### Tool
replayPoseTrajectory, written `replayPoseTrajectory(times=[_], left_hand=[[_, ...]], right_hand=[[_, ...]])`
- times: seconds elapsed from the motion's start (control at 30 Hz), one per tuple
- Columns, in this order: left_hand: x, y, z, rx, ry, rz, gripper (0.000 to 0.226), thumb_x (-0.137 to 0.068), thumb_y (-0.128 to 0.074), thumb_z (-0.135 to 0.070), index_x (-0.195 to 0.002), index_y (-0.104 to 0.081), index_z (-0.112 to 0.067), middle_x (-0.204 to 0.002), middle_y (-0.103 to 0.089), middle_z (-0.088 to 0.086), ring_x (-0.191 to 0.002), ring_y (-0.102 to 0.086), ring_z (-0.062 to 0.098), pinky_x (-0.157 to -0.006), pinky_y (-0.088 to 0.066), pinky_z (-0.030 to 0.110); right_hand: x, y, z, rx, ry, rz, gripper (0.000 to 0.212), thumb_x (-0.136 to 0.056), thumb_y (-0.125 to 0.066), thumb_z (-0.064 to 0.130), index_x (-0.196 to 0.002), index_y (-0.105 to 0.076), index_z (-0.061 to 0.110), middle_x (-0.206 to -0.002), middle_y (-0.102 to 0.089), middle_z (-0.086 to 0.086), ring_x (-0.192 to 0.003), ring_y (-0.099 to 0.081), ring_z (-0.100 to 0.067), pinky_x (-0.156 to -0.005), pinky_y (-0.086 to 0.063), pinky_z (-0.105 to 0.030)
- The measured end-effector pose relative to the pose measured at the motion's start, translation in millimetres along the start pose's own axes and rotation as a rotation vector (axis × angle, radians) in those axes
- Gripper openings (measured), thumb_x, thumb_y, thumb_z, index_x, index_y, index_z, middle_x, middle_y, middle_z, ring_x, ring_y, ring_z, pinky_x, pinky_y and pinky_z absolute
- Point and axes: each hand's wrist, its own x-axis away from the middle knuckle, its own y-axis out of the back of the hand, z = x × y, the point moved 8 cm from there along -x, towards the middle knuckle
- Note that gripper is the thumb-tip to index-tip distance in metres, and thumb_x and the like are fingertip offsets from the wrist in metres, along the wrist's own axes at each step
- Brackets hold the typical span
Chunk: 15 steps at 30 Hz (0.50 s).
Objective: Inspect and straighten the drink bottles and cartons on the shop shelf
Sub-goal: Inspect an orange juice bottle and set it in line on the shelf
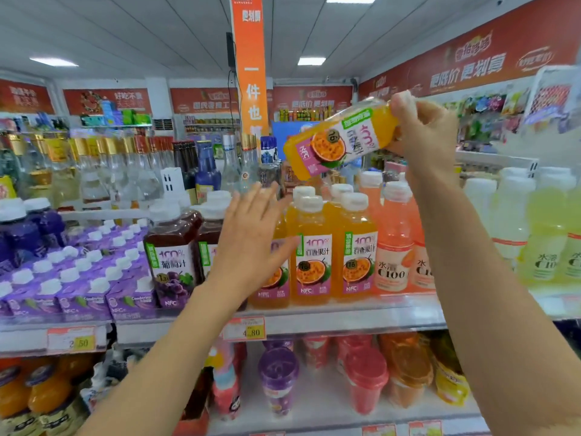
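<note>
My right hand (421, 127) holds an orange passion-fruit juice bottle (336, 136) by its cap end, raised above the shelf and tipped almost on its side, base pointing left and down. My left hand (251, 237) is open, fingers spread, in front of the row of matching orange juice bottles (333, 247) standing on the shelf (345, 316); it covers part of the leftmost one. Dark grape juice bottles (171, 256) stand just left of that hand. Purple cartons (78, 278) with white caps fill the shelf's left part.
Pink C100 bottles (396, 243) and pale yellow bottles (540, 234) stand to the right. Glass spirit bottles (125, 171) line the shelf behind. Cups and orange drinks (364, 376) fill the lower shelf. Price tags (245, 330) sit on the shelf edge. An orange banner (251, 64) hangs overhead.
</note>
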Motion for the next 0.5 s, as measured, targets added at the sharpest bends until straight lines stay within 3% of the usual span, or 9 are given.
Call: replayPoseTrajectory(times=[0.13,0.23,0.33,0.5], left_hand=[[-3.4,-14.8,3.5,-0.039,-0.002,0.040,0.067,-0.094,-0.035,-0.060,-0.145,-0.048,-0.019,-0.156,-0.037,0.009,-0.147,-0.028,0.029,-0.121,-0.009,0.042],[-4.6,-16.4,5.4,-0.050,-0.014,0.004,0.061,-0.095,-0.039,-0.056,-0.144,-0.049,-0.020,-0.151,-0.044,0.008,-0.144,-0.034,0.029,-0.121,-0.017,0.046],[-5.7,-15.9,5.4,-0.051,-0.030,-0.028,0.060,-0.096,-0.043,-0.054,-0.144,-0.048,-0.019,-0.147,-0.048,0.005,-0.141,-0.038,0.028,-0.120,-0.019,0.044],[-5.7,-14.9,7.4,-0.092,-0.013,-0.081,0.065,-0.096,-0.042,-0.057,-0.147,-0.043,-0.017,-0.146,-0.050,0.002,-0.139,-0.042,0.024,-0.117,-0.025,0.050]], right_hand=[[-31.8,-42.2,-16.1,0.162,0.042,0.044,0.026,-0.077,-0.064,0.052,-0.081,-0.073,0.027,-0.082,-0.073,-0.004,-0.082,-0.072,-0.027,-0.072,-0.058,-0.052],[-36.8,-76.1,-19.9,0.309,0.041,0.132,0.036,-0.084,-0.066,0.042,-0.105,-0.074,0.013,-0.097,-0.073,-0.004,-0.084,-0.065,-0.015,-0.075,-0.056,-0.036],[-38.1,-101.6,-30.5,0.462,0.054,0.233,0.038,-0.090,-0.066,0.034,-0.119,-0.069,0.010,-0.104,-0.068,-0.001,-0.091,-0.060,-0.013,-0.074,-0.046,-0.027],[-29.4,-134.8,-52.7,0.651,0.025,0.481,0.048,-0.089,-0.069,0.036,-0.130,-0.062,0.011,-0.122,-0.067,-0.007,-0.109,-0.062,-0.023,-0.089,-0.049,-0.035]])
